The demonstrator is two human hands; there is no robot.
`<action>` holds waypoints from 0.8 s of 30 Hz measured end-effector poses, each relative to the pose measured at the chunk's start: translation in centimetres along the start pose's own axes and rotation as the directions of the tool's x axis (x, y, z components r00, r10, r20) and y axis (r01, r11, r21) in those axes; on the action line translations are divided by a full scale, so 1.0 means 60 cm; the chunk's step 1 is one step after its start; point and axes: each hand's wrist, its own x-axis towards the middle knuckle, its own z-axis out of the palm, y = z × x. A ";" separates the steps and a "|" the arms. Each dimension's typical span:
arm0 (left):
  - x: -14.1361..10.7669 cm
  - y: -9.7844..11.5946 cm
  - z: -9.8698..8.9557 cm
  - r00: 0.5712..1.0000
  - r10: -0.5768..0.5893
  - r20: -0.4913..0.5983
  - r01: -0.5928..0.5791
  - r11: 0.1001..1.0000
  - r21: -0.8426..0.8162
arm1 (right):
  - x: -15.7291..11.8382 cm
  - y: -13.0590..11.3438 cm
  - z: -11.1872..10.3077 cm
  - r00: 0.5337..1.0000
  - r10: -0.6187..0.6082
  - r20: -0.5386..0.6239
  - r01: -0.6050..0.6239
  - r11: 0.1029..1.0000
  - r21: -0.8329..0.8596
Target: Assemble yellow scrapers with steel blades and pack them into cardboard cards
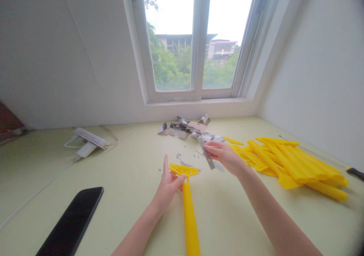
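A yellow scraper handle (190, 214) points toward me, its wide slotted head at the far end. My left hand (170, 182) grips it just below the head, thumb on top and index finger stretched out. To the right, my right hand (223, 153) pinches a flat grey metal blade (207, 155), held tilted above the table and apart from the handle. Small screws and nuts (184, 163) lie scattered beyond the yellow head. Behind them is a pile of crumpled packaging and metal pieces (186, 129).
Many yellow handles and parts (295, 161) are heaped at the right, with a black-handled screwdriver (354, 172) beside them. A black phone (74, 218) lies at the near left. Farther back sit a power strip (91, 137) and cables, below the window wall.
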 end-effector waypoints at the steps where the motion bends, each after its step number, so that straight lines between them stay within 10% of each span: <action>1: 0.000 -0.001 0.001 1.000 -0.012 0.011 0.012 1.000 -0.027 | -0.002 -0.001 0.016 0.999 -0.001 0.047 0.001 1.000 0.000; 11: 0.005 -0.013 -0.003 0.978 -0.011 0.208 0.021 0.999 -0.046 | -0.024 0.018 0.062 0.959 -0.021 0.281 0.079 0.977 -0.199; 24: 0.005 -0.014 -0.008 0.980 -0.003 0.201 0.012 0.999 -0.045 | -0.033 0.030 0.078 0.969 -0.195 0.149 0.238 0.894 -0.380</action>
